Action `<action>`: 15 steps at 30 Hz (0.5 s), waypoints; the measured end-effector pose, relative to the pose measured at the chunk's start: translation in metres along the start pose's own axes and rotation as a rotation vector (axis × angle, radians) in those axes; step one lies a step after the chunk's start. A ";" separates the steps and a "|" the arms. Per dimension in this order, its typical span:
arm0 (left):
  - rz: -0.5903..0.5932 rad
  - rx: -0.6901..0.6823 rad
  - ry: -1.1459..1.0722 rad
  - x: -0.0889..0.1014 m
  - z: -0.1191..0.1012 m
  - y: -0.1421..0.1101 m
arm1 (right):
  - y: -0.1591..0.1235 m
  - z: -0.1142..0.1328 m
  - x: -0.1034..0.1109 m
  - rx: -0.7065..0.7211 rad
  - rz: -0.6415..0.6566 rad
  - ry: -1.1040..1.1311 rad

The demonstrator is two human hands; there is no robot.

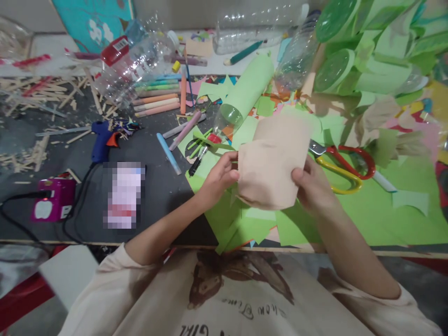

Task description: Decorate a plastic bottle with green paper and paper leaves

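Observation:
Between my two hands is a folded piece of tan paper [271, 172], held up over green paper sheets. My left hand [224, 175] pinches its left edge, thumb in front and the other fingers partly behind. On the right edge, the thumb of my right hand [313, 182] presses the front while the fingers are mostly hidden behind the paper. Red and yellow scissors [346, 163] lie just right of my right hand. Near my left hand there is a black marker [198, 161]. Behind the paper, a bottle wrapped in light green paper [250, 86] lies on its side.
A blue glue gun [101, 142], a phone [124, 196] and a purple power box [54, 200] with cables sit at left. Clear plastic bottles [133, 65], markers [159, 100] and wooden sticks [31, 93] spread along the back. Green paper-covered bottles [381, 70] pile up at right.

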State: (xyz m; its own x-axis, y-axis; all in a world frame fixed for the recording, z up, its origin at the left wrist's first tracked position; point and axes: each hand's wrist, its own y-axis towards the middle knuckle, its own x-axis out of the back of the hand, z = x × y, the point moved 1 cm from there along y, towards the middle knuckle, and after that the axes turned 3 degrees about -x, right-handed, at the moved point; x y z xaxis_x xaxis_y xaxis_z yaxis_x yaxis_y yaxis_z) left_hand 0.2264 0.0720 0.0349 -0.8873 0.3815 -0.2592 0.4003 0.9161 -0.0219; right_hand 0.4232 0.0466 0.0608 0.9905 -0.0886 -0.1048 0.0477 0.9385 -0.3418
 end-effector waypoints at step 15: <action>0.057 -0.239 0.459 -0.007 -0.015 -0.004 | -0.001 -0.010 -0.009 -0.277 0.057 0.317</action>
State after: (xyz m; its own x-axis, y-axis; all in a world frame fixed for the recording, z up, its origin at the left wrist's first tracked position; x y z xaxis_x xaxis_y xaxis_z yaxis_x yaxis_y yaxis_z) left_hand 0.2277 0.0670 0.0519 -0.8963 0.3970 0.1978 0.4348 0.8745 0.2149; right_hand 0.4135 0.0428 0.0533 0.9000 -0.1780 -0.3978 -0.0850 0.8236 -0.5608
